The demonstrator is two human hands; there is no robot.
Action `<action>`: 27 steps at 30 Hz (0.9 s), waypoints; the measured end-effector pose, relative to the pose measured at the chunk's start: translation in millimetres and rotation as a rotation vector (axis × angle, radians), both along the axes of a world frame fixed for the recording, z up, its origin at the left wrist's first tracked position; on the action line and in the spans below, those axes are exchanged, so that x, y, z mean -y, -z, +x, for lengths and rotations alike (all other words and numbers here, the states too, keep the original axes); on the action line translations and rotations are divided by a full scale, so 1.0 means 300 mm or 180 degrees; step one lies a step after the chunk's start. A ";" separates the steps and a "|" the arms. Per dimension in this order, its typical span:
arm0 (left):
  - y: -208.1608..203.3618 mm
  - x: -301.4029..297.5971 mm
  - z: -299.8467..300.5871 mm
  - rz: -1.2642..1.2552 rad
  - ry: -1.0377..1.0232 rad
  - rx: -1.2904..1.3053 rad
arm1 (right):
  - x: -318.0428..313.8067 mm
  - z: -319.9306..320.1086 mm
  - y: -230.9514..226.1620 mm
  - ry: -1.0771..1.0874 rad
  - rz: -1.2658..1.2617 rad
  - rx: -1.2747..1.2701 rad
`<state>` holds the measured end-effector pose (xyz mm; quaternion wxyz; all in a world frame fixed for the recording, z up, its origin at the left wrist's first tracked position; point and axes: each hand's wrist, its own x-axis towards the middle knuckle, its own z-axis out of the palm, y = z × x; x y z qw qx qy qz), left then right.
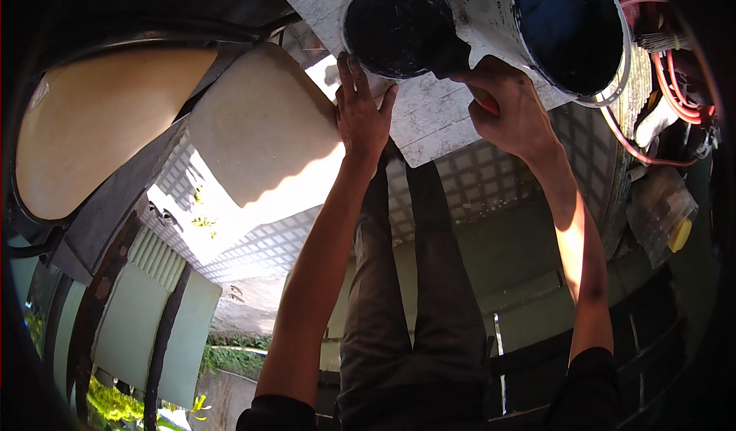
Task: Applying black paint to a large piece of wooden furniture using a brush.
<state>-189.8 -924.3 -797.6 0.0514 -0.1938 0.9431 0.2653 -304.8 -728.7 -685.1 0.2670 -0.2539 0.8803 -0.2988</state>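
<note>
At twelve o'clock, the left hand [362, 120], loosely spread, meets the black-filled tub [389, 75]; whether it grips is unclear. At one, a paintbrush's [452, 54] dark head blurs into black, its red handle mostly hidden by the right hand [512, 113], curled tight at two. The bucket [491, 17] beyond is cut off above.

This looks like a home's patio or yard doing duty as a makeshift work area. Sunlight falls in bright patches across a pale floor with a square grid pattern [491, 182], and leafy yellow-green plants [111, 400] show near 2 flat pale green panels [126, 327]. A tan curved chair back in a black frame [107, 116] suggests a household. The workshop side shows in a stained whitish board [441, 120] bearing a round tub with a dark interior [395, 28] and 1 smeared white bucket [491, 17], near looped orange-red tubing [665, 86].
</note>
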 end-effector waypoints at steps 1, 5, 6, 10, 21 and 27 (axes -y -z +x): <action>0.004 0.000 0.001 0.0008 -0.0008 -0.0005 | 0.008 -0.004 -0.004 -0.0008 0.0008 -0.0005; 0.007 0.000 0.002 -0.0010 0.0039 -0.0072 | 0.025 0.004 -0.025 0.0437 -0.0584 -0.0328; 0.005 -0.001 0.001 0.0018 0.0025 -0.0002 | 0.027 0.012 -0.031 0.0629 -0.0724 -0.0375; 0.007 0.003 0.003 0.0014 0.0030 0.0015 | 0.072 0.101 0.005 0.2270 -0.1583 0.0372; 0.031 0.001 -0.003 0.0062 0.0022 -0.0237 | 0.157 0.150 0.174 0.4083 -0.2559 0.0888; 0.043 -0.035 -0.008 0.0170 -0.0182 0.0004 | 0.120 0.214 0.206 0.3767 -0.2350 0.0572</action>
